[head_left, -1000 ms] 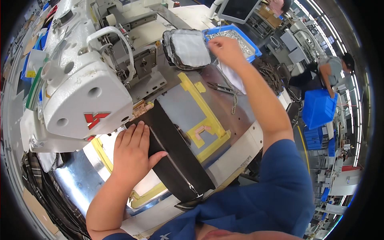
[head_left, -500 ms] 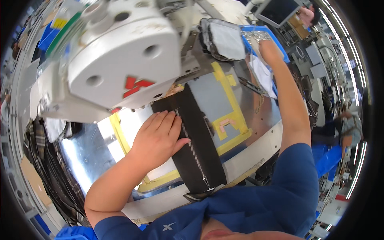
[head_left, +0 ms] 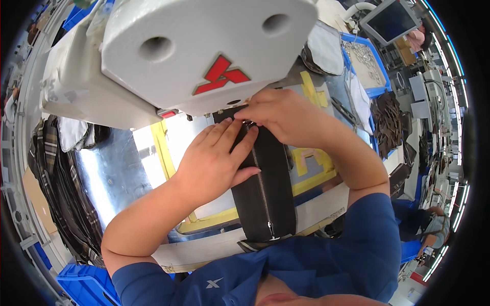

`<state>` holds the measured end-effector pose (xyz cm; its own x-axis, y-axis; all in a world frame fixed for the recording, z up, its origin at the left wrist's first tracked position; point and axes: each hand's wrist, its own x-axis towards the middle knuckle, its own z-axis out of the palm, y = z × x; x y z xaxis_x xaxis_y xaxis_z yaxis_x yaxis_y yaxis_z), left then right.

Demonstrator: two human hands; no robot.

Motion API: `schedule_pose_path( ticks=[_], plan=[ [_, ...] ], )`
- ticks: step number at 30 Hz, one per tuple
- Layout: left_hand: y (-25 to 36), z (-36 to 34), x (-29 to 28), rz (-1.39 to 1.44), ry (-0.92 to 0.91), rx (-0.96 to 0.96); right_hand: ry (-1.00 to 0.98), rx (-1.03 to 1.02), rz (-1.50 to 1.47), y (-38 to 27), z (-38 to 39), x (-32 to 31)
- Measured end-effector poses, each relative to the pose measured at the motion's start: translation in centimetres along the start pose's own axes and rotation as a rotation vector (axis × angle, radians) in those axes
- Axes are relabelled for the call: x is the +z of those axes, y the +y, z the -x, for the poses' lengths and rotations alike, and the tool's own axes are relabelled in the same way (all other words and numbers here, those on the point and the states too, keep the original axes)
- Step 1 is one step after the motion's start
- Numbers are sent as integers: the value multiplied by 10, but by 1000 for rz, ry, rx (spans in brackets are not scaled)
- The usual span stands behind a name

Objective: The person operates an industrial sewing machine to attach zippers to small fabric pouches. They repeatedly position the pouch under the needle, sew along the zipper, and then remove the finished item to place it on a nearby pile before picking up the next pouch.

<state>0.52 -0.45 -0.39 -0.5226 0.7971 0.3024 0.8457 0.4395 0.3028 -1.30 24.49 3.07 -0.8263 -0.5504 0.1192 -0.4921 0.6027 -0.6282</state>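
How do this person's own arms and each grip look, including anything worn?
The left grip and right grip are hands without gloves. The forearms are uncovered, with no watch or cables visible. Short, plain blue sleeves belong to a matching shirt bearing a small pale cross-shaped mark.

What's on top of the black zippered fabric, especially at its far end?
The left hand lies on it, with the right hand close beside its fingertips. A silvery bit shows among the fingers; its full shape is covered.
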Motion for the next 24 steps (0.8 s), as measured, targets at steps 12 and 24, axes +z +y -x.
schedule_pose_path(
  ticks=[12,24],
  plan=[
    [6,-2,-4,11,-131,-112,98,-66,233,11,7,14],
    [3,-9,-5,-59,-89,-111,77,32,266,12,-13,15]
  ],
)
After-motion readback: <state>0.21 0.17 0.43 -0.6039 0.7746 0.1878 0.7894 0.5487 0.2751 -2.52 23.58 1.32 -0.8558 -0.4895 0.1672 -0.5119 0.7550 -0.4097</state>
